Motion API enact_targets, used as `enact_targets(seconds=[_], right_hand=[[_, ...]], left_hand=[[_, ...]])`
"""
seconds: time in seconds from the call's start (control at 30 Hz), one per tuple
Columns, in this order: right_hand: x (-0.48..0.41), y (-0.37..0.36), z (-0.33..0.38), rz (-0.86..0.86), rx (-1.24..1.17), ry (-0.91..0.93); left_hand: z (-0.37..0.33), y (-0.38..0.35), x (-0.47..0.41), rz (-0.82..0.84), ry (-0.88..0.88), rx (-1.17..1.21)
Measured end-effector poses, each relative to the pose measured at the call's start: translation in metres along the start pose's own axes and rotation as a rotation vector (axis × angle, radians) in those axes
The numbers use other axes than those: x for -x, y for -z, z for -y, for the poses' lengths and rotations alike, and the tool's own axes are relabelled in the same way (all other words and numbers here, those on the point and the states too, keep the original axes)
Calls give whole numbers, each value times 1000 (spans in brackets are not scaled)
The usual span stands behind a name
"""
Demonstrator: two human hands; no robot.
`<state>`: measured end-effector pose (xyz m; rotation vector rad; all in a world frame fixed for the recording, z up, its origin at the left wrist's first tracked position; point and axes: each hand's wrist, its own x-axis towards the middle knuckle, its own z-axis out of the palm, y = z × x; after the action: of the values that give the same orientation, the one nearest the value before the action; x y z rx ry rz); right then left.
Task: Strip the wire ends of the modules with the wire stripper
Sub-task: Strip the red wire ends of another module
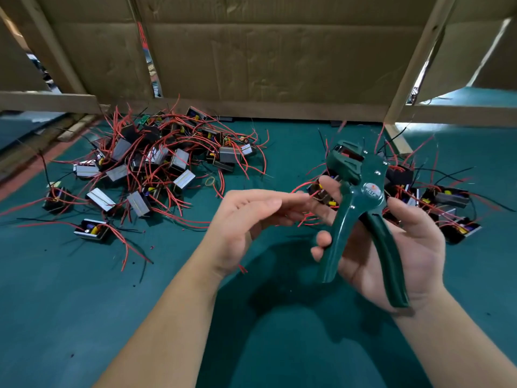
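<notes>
The fingers (282,204) of my left hand (246,219) are smeared by motion blur; I cannot tell whether they pinch the thin red wire (302,186) at their tips. The small black module with yellow parts (321,193) beyond them is largely covered by the fingers of my right hand (405,247) and by the dark green wire stripper (363,203). I cannot tell whether any wire sits in the stripper's head. The round label (373,189) on the stripper is too small to read. The right-hand pile of black modules (447,197) is partly hidden behind stripper and hand. Both forearms (167,317) and the teal-covered bench (70,303) are cut off by the bottom edge.
</notes>
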<state>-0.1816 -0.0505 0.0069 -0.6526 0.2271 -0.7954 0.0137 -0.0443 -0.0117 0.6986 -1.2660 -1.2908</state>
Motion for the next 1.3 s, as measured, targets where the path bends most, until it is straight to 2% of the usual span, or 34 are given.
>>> enact_targets(seconds=[0.07,0.17,0.23,0.3,0.4,0.47,0.53,0.67,0.77,1.0,1.3], right_hand=[[0,1,1,7,-4,13],[0,1,0,104,-100,-14],[0,0,-1,115,-68,-32],[0,2,-1,106,-17,-35],[1,4,-1,117,-26,-48],[0,3,-1,143,-90,-78],[0,1,-2,151,-106,-114],[-3,0,-10,164,-50,-154],[-4,0,-14,165,-55,-158],[-5,1,-15,159,-39,-139],[-5,0,-25,132,71,-188]], left_hand=[[0,1,1,65,74,-6],[2,1,3,164,197,-94],[2,2,2,198,237,-149],[-2,4,0,169,320,-110],[-6,6,-4,7,459,-66],[-5,4,-6,-122,430,-48],[-5,1,-7,-202,317,16],[-4,-2,-6,-266,75,129],[-1,-3,-6,-275,-25,157],[-2,-5,-8,-375,-46,62],[-10,-6,-12,-494,-30,218]])
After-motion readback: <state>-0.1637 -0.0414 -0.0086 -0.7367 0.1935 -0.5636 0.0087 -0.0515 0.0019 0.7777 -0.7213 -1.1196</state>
